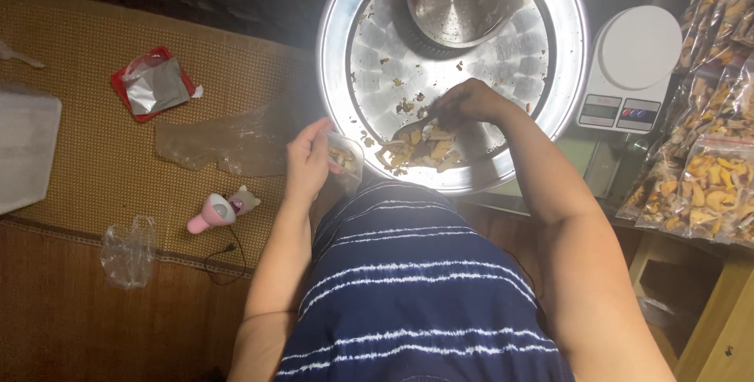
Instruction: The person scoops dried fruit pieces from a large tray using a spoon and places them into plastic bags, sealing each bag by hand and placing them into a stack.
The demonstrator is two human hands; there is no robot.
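We are curling our right hand (467, 103) over the pile of dried pieces (420, 150) at the near edge of the big steel tray (565, 52), fingers bunched narrow, seemingly around a small scoop whose tip is lying in the pile; whether it is a scoop, we cannot tell for sure. Our left hand (309, 160) is pinching the rim of a small clear bag (345, 158) just beside the tray's near rim, holding its mouth open, with a few pieces already inside. The pieces are looking light, dry and brittle, so we are judging that they will crumble if squeezed and are best lifted loosely from beneath. The bag is thin, limp and slippery, so the rim is the place to grip. Farther out, a metal bowl (455, 5) is sitting at the tray's far side, a white scale (632, 68) is standing to the right, filled bags (711, 186) are lying beyond it, and a pink fan (220, 211) is resting on the mat (78, 138) to our left.
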